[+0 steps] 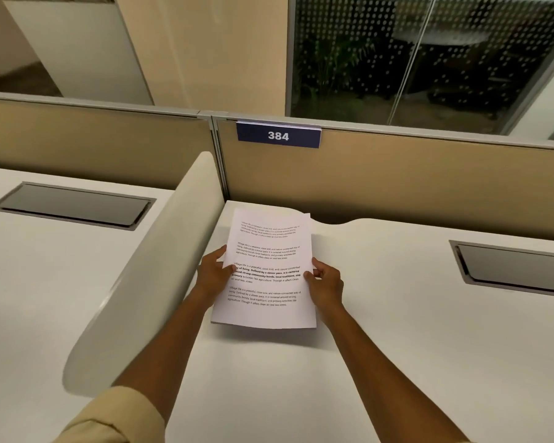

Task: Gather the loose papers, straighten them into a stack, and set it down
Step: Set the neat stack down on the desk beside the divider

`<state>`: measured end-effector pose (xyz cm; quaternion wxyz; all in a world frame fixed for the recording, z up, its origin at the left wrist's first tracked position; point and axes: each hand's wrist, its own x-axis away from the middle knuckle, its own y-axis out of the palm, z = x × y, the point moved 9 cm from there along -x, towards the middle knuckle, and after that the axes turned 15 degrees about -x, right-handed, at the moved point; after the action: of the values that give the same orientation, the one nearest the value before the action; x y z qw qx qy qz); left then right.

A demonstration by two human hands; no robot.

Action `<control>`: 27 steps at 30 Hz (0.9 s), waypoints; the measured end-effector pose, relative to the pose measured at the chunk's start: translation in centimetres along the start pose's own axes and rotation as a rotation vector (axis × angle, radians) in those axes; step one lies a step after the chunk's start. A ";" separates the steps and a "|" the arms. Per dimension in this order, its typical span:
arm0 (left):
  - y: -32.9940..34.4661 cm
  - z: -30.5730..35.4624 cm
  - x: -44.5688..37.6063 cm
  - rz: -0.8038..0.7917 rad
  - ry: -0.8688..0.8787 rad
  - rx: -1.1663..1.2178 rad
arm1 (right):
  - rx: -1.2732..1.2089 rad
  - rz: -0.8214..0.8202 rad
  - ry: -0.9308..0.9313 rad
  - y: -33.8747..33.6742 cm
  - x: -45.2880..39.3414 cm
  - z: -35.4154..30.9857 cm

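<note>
A stack of white printed papers (pixel 267 247) is held over the white desk (pixel 381 330), its edges lined up and its near edge lifted off the surface with a shadow beneath. My left hand (pixel 213 271) grips the stack's left edge, thumb on the top sheet. My right hand (pixel 325 281) grips the right edge the same way. The top sheet shows several short paragraphs of text. The far edge of the stack curls slightly upward.
A curved white divider (pixel 160 257) rises just left of the papers. A beige partition (pixel 397 180) with a blue "384" sign (pixel 279 135) stands behind. Grey cable hatches are set into the desks at left (pixel 74 204) and right (pixel 518 266).
</note>
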<state>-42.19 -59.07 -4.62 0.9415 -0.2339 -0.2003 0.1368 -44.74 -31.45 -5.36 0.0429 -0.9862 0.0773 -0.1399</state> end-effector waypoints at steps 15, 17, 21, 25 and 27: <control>-2.8 -0.8 -9.6 0.243 0.007 -0.523 | 0.070 0.062 -0.052 9.6 -5.8 1.7; -2.5 -0.3 -10.1 0.266 0.051 -0.624 | 0.082 0.075 -0.069 9.8 -6.2 1.6; -1.7 0.2 -10.9 0.307 0.097 -0.721 | 0.111 0.088 -0.070 10.0 -7.0 1.5; -1.5 0.4 -11.6 0.316 0.127 -0.761 | 0.154 0.089 -0.047 10.3 -7.5 1.8; -1.5 0.4 -11.8 0.307 0.129 -0.793 | 0.171 0.093 -0.040 10.3 -7.7 1.8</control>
<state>-52.57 -64.29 -7.24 0.7582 -0.6128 -0.1409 0.1726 -53.01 -40.23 -10.30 0.1352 -0.9768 0.1099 -0.1243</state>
